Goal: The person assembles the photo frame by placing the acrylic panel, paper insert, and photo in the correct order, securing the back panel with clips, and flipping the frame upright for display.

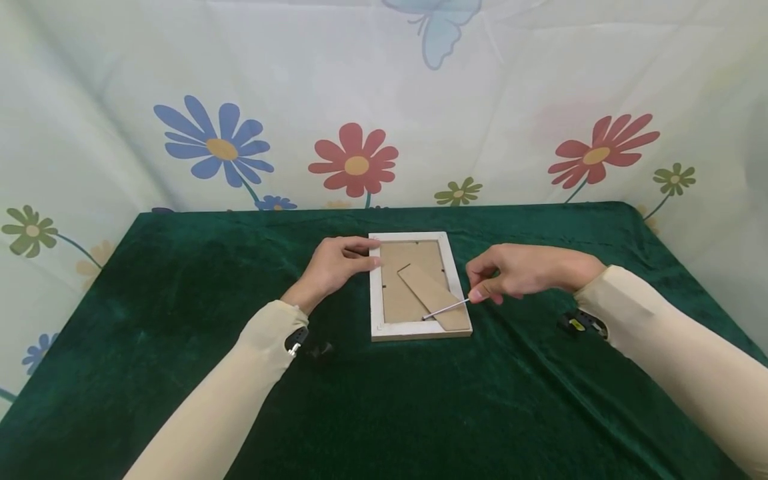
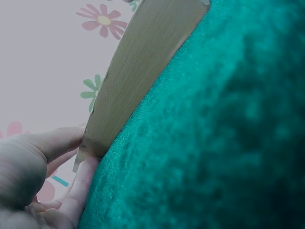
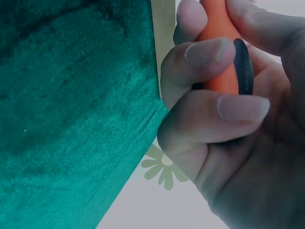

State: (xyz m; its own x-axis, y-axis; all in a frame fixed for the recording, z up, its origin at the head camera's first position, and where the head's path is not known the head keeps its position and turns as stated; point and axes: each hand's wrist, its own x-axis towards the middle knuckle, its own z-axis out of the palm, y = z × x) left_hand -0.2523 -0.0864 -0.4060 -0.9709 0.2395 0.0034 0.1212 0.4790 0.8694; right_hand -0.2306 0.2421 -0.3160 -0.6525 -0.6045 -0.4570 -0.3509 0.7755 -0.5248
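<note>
A white-edged picture frame lies face down on the green cloth, its brown backing board and slanting stand leg showing. Small dark tabs sit along the backing's edges. My left hand holds the frame at its far left corner; in the left wrist view, thumb and finger meet the wooden side. The right hand grips a screwdriver by its orange and black handle. Its thin metal shaft crosses the stand leg, with the tip at the backing's near edge.
Dark green velvet cloth covers the table, with folds at the right. Behind it hangs a pale curtain printed with flowers and a butterfly. Small dark wrist devices sit under both cream sleeves.
</note>
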